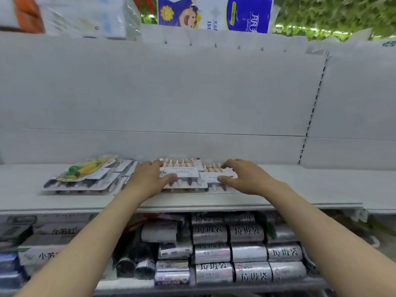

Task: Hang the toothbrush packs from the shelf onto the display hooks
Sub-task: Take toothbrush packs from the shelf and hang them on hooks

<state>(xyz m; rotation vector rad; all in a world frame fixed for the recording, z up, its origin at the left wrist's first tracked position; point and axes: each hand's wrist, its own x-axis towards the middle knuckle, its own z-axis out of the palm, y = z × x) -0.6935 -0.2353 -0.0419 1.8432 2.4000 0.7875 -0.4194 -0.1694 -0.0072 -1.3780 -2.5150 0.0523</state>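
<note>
Flat toothbrush packs lie in stacks on the white shelf (300, 187). The middle stack (185, 173) has pale brushes under a white label. My left hand (150, 179) rests on its left end, thumb on the front and fingers over the back edge. A second pack (214, 175) lies beside it on the right, and my right hand (244, 176) spreads over it with thumb and fingers on its two edges. Neither pack is lifted. Another stack (85, 179) at the left has a yellow and green card on top. No display hooks are visible; the white back panel (171, 93) is bare.
A slotted upright (312, 108) runs down the back panel at the right. Below the shelf sit several silver rolled packs (246, 254) and boxes. Tissue packs (214, 13) stand on top of the unit.
</note>
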